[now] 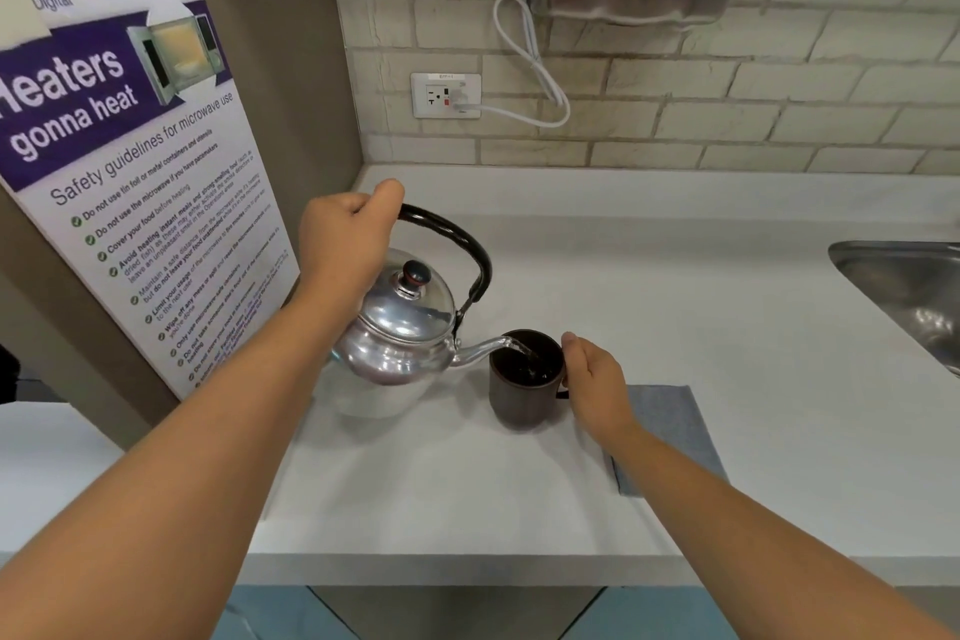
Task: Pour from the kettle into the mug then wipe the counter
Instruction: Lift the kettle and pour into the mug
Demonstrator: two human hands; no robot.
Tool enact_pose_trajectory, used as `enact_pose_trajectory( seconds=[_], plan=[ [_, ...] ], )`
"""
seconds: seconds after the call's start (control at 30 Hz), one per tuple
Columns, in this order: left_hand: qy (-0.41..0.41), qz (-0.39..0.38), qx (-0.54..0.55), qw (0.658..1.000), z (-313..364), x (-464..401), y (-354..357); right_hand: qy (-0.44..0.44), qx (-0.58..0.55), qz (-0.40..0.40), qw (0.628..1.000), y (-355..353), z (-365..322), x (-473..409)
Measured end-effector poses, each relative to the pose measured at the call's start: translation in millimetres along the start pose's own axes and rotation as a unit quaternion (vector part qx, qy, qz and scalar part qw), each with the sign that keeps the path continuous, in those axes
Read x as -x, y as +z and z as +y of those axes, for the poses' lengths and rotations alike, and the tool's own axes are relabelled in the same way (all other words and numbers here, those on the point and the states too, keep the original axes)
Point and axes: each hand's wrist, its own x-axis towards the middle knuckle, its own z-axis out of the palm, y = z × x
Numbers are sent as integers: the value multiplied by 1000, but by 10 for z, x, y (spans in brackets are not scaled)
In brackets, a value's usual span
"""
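- A purple-and-white microwave safety poster [130,161] leans against the left wall.
- The left hand [345,237] is closed around the black arched handle of a shiny round metal kettle [400,327], held tilted above the white bench [675,327].
- Water runs from its spout into a dark brown mug [522,392] standing on the bench.
- The right hand [597,387] grips the mug's handle side.
- A folded grey-blue cloth [675,424] lies under that wrist.
- A steel sink [904,286] sits far right.
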Motion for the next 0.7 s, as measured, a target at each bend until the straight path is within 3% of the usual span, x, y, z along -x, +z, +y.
enact_pose_trajectory(
  seconds=[0.3,0.53,0.7],
  plan=[
    [-161,78,140,974,-199,-162,-114,23,-28,-7,999,-9,7,-23],
    [-189,116,276,935,-155,-537,-82,-2,29,13,1000,-238,-319,-305],
    [-168,98,276,941,-244,-807,156,-68,-22,37,997,-187,-1050,-799]
  ],
)
